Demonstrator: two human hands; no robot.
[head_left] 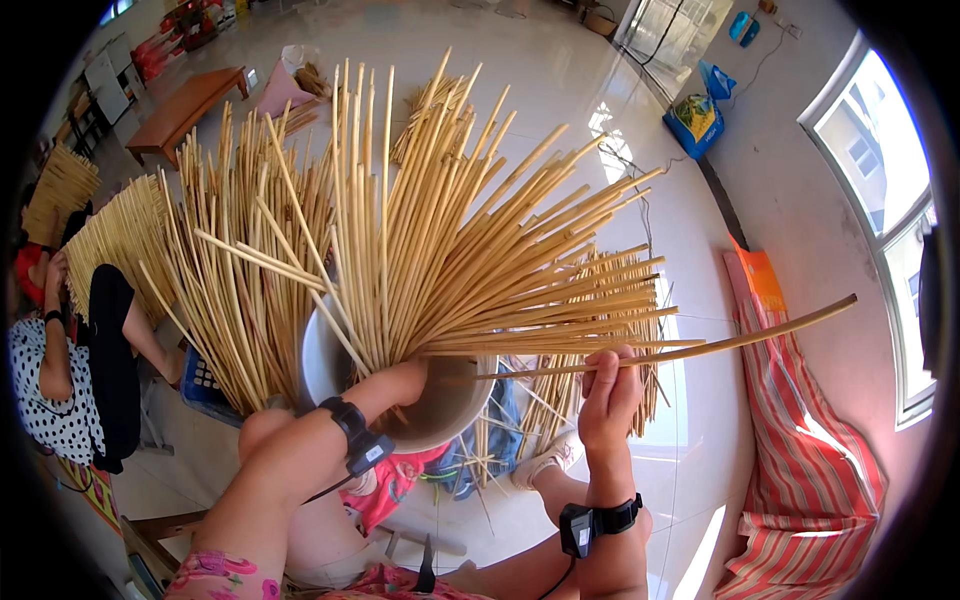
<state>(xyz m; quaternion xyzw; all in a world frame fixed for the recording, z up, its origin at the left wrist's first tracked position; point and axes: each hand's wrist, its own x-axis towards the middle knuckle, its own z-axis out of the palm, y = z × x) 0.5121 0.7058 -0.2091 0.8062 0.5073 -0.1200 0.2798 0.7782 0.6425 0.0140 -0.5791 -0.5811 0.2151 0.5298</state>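
Observation:
Many long, straw-coloured sticks (430, 220) stand fanned out in a pale round bucket (478, 412) in front of me. My left hand (400, 385) reaches in over the bucket's rim, close to the lower ends of the sticks. Its fingers are hidden, so whether it grips any cannot be told. To the right of the bucket, my right hand (611, 395) is closed, pinching a single thin stick (770, 331). That stick lies nearly level and bends slightly upward toward its far right end. Its left end reaches over the bucket. Both wrists wear strapped black devices.
More sticks (240, 250) stand in a blue crate (200, 380) at left, and a pile (600, 290) lies behind the bucket. A seated person (60, 370) at far left handles sticks. Striped cloth (800, 450) lies by the right wall; a wooden bench (185, 110) stands farther back.

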